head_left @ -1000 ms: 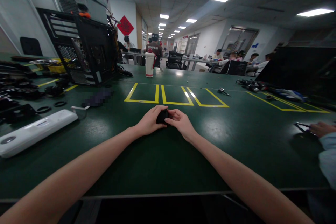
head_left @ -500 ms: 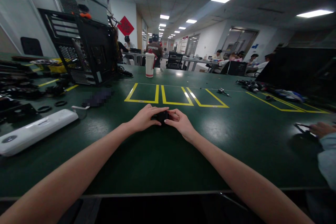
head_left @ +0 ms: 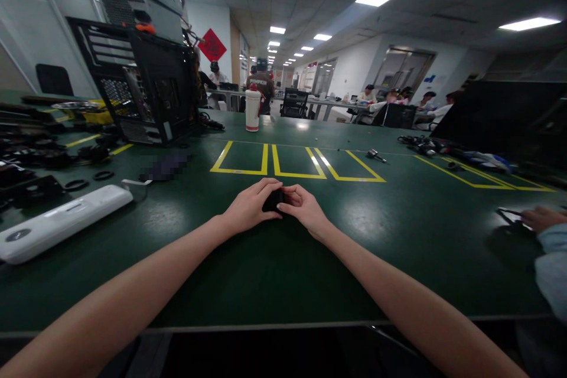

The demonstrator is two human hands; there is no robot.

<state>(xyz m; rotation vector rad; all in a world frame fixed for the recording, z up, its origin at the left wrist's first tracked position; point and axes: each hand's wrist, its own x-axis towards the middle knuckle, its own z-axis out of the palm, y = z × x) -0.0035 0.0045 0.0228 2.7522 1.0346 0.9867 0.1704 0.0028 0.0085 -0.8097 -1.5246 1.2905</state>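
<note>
Between my two hands is a small black object [head_left: 273,199], largely covered by fingers, so its kind does not show. My left hand [head_left: 250,207] closes on its left side, thumb below and fingers over the top. From the right, my right hand [head_left: 305,207] pinches the same object with thumb and fingertips. Both hands are low over the green table [head_left: 266,277], just on the near side of the yellow tape outlines [head_left: 301,176].
A white elongated device [head_left: 66,221] lies at left, below a black computer case [head_left: 155,88]. A white cup [head_left: 253,111] stands behind the tape. A small metal part [head_left: 376,156] sits right of centre. Another person's hand [head_left: 543,218] holds a phone-like object at far right.
My left hand has shifted slightly right and its fingers now wrap further around the black object. My right hand has barely moved.
</note>
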